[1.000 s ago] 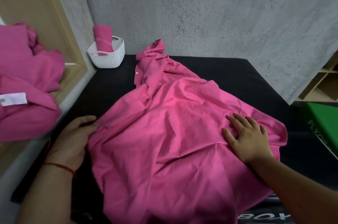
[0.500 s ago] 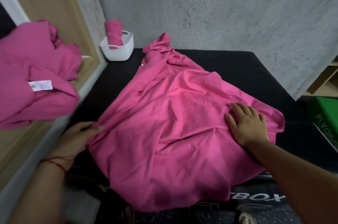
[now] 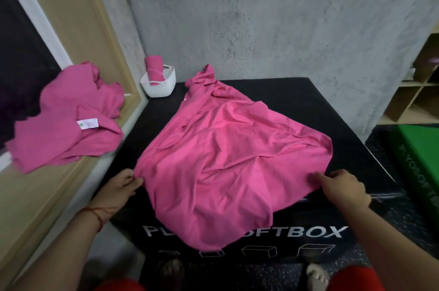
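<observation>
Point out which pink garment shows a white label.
The crumpled garment on the left ledge; the spread garment and the rolled one in the basket show none.

This looks like a gym or fitness room: the surface is a black padded plyo box (image 3: 273, 100) with "SOFTBOX" printed large across its front, a green box (image 3: 421, 148) with similar lettering stands at the right, the floor (image 3: 403, 226) is dark speckled rubber matting, the wall (image 3: 261, 17) is bare grey concrete, and open wooden cubby shelves (image 3: 414, 103) stand at the far right
</observation>
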Demonstrator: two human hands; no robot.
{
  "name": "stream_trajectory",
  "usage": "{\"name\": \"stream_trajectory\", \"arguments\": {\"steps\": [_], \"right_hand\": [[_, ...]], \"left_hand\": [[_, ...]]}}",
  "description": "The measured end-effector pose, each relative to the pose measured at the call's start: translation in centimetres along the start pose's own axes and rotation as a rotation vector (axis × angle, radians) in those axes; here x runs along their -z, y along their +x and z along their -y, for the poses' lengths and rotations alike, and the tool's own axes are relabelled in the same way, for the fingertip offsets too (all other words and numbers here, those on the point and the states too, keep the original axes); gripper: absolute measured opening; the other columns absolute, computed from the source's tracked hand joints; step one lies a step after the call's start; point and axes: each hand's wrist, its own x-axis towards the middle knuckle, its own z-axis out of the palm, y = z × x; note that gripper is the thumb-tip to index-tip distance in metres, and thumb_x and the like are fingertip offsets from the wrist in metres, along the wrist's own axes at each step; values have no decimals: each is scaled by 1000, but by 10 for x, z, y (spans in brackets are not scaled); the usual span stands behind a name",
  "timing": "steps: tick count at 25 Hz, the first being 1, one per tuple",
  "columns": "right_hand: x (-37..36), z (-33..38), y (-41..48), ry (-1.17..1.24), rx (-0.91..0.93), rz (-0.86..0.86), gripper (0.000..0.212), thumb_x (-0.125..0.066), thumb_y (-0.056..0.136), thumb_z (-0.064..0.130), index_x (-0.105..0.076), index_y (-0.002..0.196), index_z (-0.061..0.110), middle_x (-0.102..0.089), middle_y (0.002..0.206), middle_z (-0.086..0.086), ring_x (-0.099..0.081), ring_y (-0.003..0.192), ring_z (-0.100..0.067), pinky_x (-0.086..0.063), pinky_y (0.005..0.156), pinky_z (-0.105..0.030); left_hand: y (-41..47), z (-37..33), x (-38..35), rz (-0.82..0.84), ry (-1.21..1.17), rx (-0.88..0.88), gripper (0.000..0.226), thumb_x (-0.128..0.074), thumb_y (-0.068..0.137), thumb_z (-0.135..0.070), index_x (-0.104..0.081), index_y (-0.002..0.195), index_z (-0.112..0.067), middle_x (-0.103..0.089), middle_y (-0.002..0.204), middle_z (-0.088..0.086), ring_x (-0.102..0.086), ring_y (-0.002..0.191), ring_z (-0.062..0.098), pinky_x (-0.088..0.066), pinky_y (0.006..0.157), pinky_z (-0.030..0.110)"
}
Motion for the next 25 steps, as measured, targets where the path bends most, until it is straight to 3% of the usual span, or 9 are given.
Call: {"name": "stream_trajectory", "arguments": {"steps": [2, 4, 7, 9, 13, 18, 20, 22, 25], "right_hand": [[1, 6, 2, -20, 73, 110, 48, -66, 73, 77, -67, 93, 34, -74, 109, -4, -66, 110, -36, -51, 96, -46], [1, 8, 4, 120, 159, 160, 46, -60, 75, 65, -71, 83, 21, -74, 91, -6, -69, 95, -36, -56, 89, -46], [25, 11, 7, 872, 7, 257, 20, -62, 95, 26, -70, 93, 7, -68, 95, -15, -66, 85, -33, -53, 80, -45], [45, 8, 22, 1055, -92, 246, 24, -61, 96, 23, -71, 106, 3, -67, 103, -22, -63, 88, -32, -51, 79, -46], [79, 0, 26, 695, 68, -22, 39, -64, 97, 37, -71, 94, -1, -67, 87, -23, -58, 76, -29, -46, 71, -42], [101, -21, 25, 628, 136, 220, 25, -77, 91, 32, -78, 95, 7, -78, 94, -21, -71, 86, -35, -55, 85, -45], [113, -23, 24, 776, 125, 165, 29, -77, 86, 35, -79, 102, 11, -78, 101, -17, -70, 93, -35, -55, 92, -50], [121, -32, 29, 893, 76, 80, 37, -78, 77, 39, -80, 104, 13, -76, 102, -16, -70, 91, -35, -56, 85, -51], [102, -55, 44, 525, -1, 100, 40, -74, 86, 40, -77, 104, 4, -72, 113, -27, -72, 95, -43, -60, 88, -52]], "left_hand": [[-3, -3, -10, -23, -37, -24, 14, -61, 103, -8, -55, 91, -3, -66, 78, 5, -60, 83, 21, -50, 81, 37], [-11, -7, -14, -118, -13, -90, 22, -67, 100, -21, -53, 86, -11, -59, 66, -4, -54, 70, 18, -45, 70, 31], [-20, -20, 7, -421, 172, -165, 21, -69, 95, -26, -56, 85, -14, -58, 69, 0, -53, 65, 23, -41, 65, 35], [-20, -21, 28, -559, 278, -199, 23, -69, 95, -11, -53, 78, -10, -54, 71, 8, -51, 68, 30, -37, 66, 38], [-13, 0, 42, -447, 316, 19, 32, -53, 85, -33, -51, 64, -9, -52, 63, 15, -54, 65, 32, -42, 64, 43], [-23, -2, 28, -407, 105, 69, 33, -59, 92, -35, -50, 68, -15, -49, 60, 6, -45, 62, 21, -37, 62, 38], [-19, -15, 32, -485, -15, 52, 21, -62, 98, -25, -63, 83, -10, -62, 78, 12, -54, 75, 23, -44, 74, 40], [-21, -27, 36, -549, -124, 83, 19, -60, 98, -23, -67, 93, -6, -63, 88, 15, -55, 83, 23, -43, 80, 38], [-32, -25, 41, -537, 78, 129, 31, -44, 72, -30, -61, 68, -5, -57, 69, 18, -50, 67, 28, -39, 63, 35]]}}
